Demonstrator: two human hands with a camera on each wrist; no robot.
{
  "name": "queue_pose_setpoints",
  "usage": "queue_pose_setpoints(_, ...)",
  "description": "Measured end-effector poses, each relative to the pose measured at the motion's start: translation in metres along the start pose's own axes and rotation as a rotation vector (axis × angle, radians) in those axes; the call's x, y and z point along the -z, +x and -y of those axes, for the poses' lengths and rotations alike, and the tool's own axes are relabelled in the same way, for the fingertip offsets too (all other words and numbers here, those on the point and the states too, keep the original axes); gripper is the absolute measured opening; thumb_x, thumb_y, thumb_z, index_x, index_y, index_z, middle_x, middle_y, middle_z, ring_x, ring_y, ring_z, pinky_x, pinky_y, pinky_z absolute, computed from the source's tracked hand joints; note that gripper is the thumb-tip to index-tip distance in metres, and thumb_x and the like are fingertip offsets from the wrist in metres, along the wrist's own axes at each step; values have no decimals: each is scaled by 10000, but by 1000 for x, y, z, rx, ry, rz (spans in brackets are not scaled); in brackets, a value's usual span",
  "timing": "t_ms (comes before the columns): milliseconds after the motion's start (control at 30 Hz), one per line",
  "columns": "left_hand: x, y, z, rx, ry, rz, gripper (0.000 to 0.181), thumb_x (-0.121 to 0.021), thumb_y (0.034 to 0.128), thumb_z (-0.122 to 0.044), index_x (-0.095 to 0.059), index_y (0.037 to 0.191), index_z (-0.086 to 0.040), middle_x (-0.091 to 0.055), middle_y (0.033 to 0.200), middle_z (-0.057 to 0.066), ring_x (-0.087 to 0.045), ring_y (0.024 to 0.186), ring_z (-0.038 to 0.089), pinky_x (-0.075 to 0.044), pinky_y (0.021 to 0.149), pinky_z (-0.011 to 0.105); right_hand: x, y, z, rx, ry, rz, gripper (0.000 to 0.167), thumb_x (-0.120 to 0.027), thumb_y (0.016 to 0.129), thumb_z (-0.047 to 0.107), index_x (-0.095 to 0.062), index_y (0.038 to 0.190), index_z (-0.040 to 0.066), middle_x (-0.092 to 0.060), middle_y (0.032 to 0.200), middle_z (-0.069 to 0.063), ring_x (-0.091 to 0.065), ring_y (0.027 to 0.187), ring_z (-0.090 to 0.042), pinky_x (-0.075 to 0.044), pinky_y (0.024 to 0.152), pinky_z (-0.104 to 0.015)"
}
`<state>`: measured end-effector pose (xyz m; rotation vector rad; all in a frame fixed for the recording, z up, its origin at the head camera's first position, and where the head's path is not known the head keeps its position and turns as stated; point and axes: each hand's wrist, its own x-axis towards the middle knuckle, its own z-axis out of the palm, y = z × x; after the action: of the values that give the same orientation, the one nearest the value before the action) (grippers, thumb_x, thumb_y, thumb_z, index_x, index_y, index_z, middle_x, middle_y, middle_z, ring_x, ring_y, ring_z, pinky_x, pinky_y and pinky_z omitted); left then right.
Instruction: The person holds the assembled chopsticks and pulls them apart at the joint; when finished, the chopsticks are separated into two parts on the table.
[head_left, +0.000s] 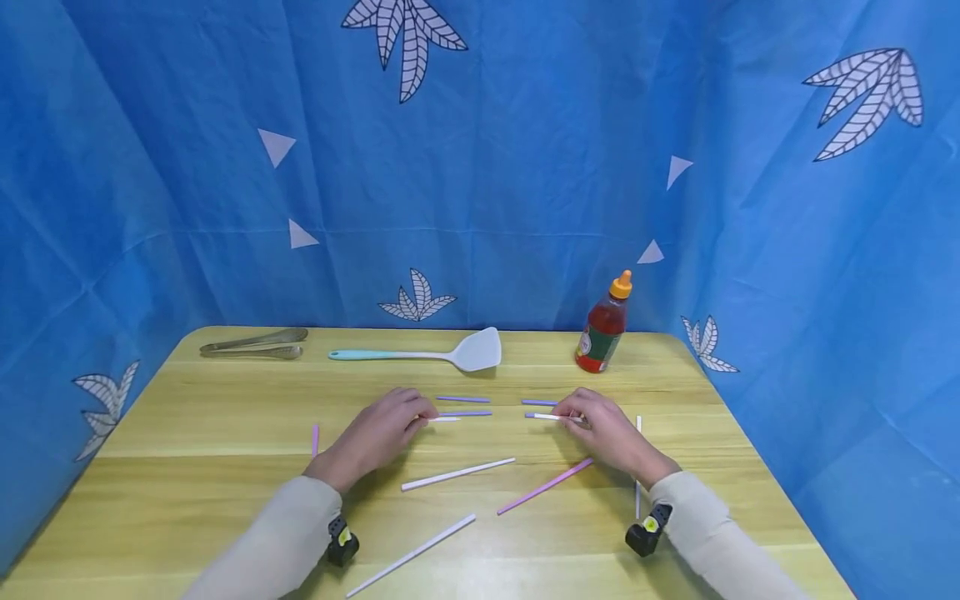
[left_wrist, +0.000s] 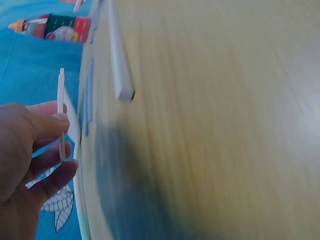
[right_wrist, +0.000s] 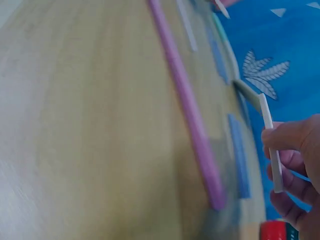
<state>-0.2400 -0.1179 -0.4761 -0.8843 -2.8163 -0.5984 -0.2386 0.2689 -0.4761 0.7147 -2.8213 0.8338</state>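
Sticks across a wooden table [head_left: 172, 475], a short white one in each hand

The left hand [head_left: 382, 433] pinches one short white stick [left_wrist: 61, 102] between thumb and fingers; the right hand [head_left: 606, 429] pinches a second short white stick [right_wrist: 270, 135]. Both are around the table's middle, close to four blue-violet strips [head_left: 463, 399], two by each hand. Three longer white sticks [head_left: 458, 474], one long pink stick [head_left: 545, 486] and one short pinkish stick [head_left: 315, 440] lie around them.

Farther back are one pair of tongs [head_left: 288, 335], one spatula [head_left: 477, 350] and one sauce bottle [head_left: 600, 333], with a blue curtain [head_left: 525, 167] behind. The left wrist hides one end of the short pinkish stick, the right arm crosses a longer white stick, and the right hand covers parts of its nearby strips.

The left wrist view shows the held stick's narrowed tip and a longer stick's squared end, neither clear from the head. The right wrist view shows the right hand's stick nearly end to end, while the head view shows it partly covered.
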Motion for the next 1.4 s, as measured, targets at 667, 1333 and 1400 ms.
queue_pose_setpoints(667,-27,32,-28,-62,18,95,24,-738,1047,-116,-747,1049,-139,-747,1065,-18,-700,1055,213,-614,953,396,-26,1,4,48,-89,25,107,-805,975,63,-806,1049,140,-669,960,54,-672,929,-128,-613,858,-363)
queue_pose_setpoints(1333,-24,12,-53,-81,-164,279,96,-787,1027,-245,-767,1109,-199,-680,1023,-116,-603,936,31,-584,914,288,-26,0,1,39,-64,22,135,-789,993,64,-805,1080,166,-677,1012,53,-684,966,-131,-632,892,-367)
queue_pose_setpoints(1400,-25,11,-55,-84,-160,288,72,-788,1024,-217,-762,1088,-195,-679,1001,-116,-586,906,29,-575,884,277,-27,0,1,40,-54,25,130,-784,998,64,-802,1081,163,-683,1017,49,-691,974,-139,-634,898,-370)
